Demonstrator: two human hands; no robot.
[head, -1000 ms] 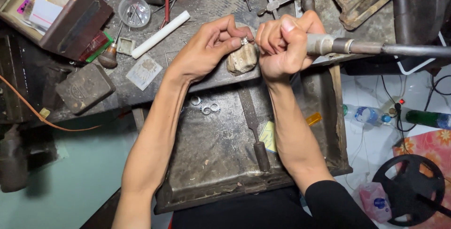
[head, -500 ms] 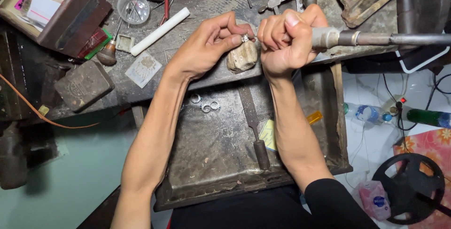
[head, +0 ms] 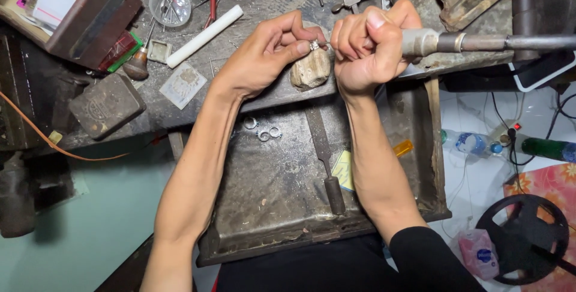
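**Over the bench pin: two hands, one ring, one rotary handpiece**

Nearest the body, one metal catch tray (head: 270, 208) holding one file with a dark handle (head: 327, 160), one yellow scrap (head: 343, 171), one orange bit (head: 403, 147) and three small silver rings (head: 263, 131) lying close together by the left forearm. Beyond the tray edge, left hand (head: 264, 58) pinches one small silver ring (head: 314, 45) between thumb and fingertips, pressed on top of the worn wooden bench pin (head: 310, 70). Right hand (head: 366, 49) is fisted tight around one metal handpiece (head: 432, 42); its shaft runs off to the right, and the tool tip is hidden behind the fingers, just beside the ring. Hands nearly touching. Farther back on the bench: one white rod (head: 205, 36), one clear round dish (head: 170, 5), one brown box (head: 93, 19), one dark block (head: 107, 105). Floor right: two bottles (head: 474, 144), one black reel (head: 523, 238).

Versus the frame half a second back: same grips, ring still on the pin, handpiece shaft slightly more level; nothing else moved.
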